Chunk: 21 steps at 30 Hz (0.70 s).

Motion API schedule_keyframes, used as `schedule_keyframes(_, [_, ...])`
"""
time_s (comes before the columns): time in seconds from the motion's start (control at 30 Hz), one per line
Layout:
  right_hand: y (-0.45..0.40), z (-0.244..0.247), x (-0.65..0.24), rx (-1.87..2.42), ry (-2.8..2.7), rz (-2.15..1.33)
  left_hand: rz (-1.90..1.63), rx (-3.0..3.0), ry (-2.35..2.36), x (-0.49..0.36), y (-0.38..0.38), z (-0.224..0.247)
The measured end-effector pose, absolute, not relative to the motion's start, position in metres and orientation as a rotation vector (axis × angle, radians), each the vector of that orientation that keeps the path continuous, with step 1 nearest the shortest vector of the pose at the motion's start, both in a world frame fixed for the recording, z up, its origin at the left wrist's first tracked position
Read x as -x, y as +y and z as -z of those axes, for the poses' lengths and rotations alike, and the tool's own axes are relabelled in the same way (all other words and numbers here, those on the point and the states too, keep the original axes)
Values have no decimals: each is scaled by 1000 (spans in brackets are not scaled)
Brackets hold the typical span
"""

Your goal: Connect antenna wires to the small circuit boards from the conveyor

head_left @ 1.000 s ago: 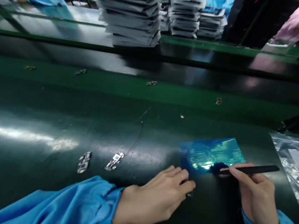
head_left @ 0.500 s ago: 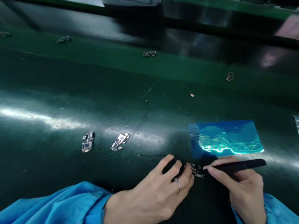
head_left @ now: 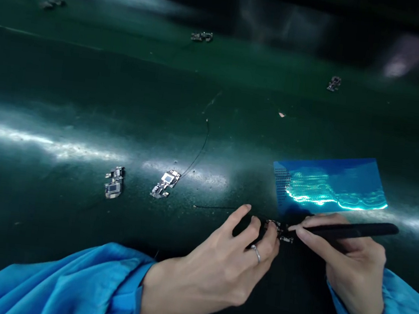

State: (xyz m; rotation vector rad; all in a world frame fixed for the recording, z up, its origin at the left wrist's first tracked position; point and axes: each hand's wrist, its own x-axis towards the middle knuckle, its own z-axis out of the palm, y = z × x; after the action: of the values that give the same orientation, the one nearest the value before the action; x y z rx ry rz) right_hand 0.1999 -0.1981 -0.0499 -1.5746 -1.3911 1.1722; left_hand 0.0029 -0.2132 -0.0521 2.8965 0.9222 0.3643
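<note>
Head view shows a small dark circuit board (head_left: 283,232) lying on the green belt (head_left: 88,88) at lower centre-right of the frame, right between the two hands: the left hand (head_left: 227,270), fingers curled, pins its left end with the fingertips, while the right hand (head_left: 344,265) pinches black tweezers (head_left: 352,230) whose tip meets its right end. The board's long axis runs roughly left to right across the frame, tilted slightly down to the right, and it looks dark with tiny pale metal specks, too small to read further. Just above the right hand sits a blue sheet (head_left: 329,183), and two more small boards (head_left: 114,182) (head_left: 166,183) lie to the left.
</note>
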Motion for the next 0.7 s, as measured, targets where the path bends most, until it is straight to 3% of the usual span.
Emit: schedule_keyframes(0.7, [-198,48,-199,1462,-1479,-1142,-329,-2893,903,-2,-210,46])
